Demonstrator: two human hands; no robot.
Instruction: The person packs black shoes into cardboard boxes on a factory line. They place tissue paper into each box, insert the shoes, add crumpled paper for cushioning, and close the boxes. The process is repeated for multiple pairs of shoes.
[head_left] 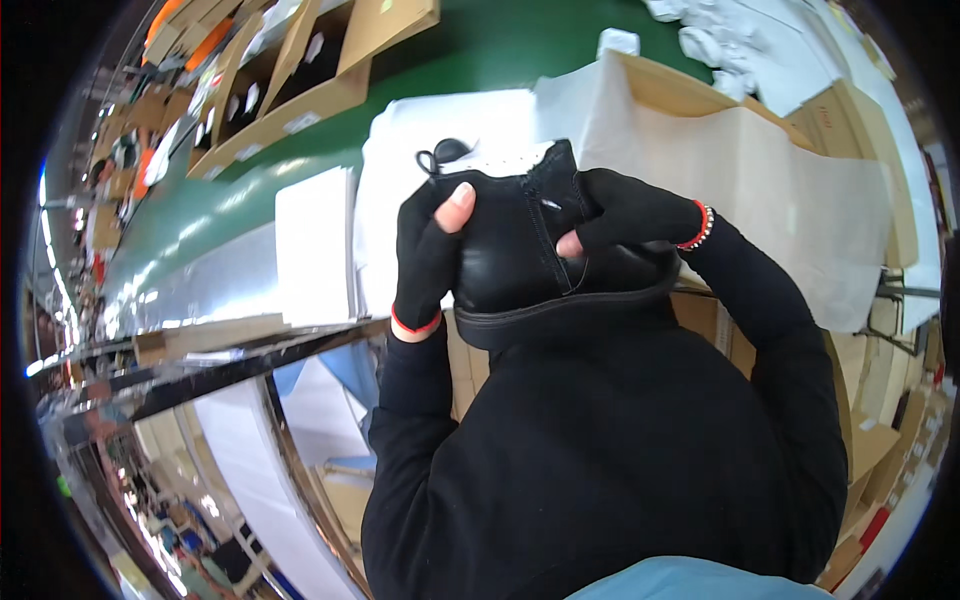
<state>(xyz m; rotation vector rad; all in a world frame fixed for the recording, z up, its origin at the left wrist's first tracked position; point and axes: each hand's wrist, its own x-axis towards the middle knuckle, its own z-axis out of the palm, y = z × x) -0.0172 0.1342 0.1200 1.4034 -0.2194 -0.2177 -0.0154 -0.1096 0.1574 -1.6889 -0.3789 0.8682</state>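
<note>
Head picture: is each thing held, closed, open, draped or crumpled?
Black zip-up ankle boot, held
Left hand, closed on the boot
Right hand, closed on the boot
Cardboard box at right, open
White tissue sheet, draped over that box
Cardboard boxes at upper left, open
White paper at top right, crumpled

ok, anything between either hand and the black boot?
Nothing visible in the way: the left hand and right hand are both on the black boot, at opposite sides. Their black gloves leave the thumb tips bare.
</note>
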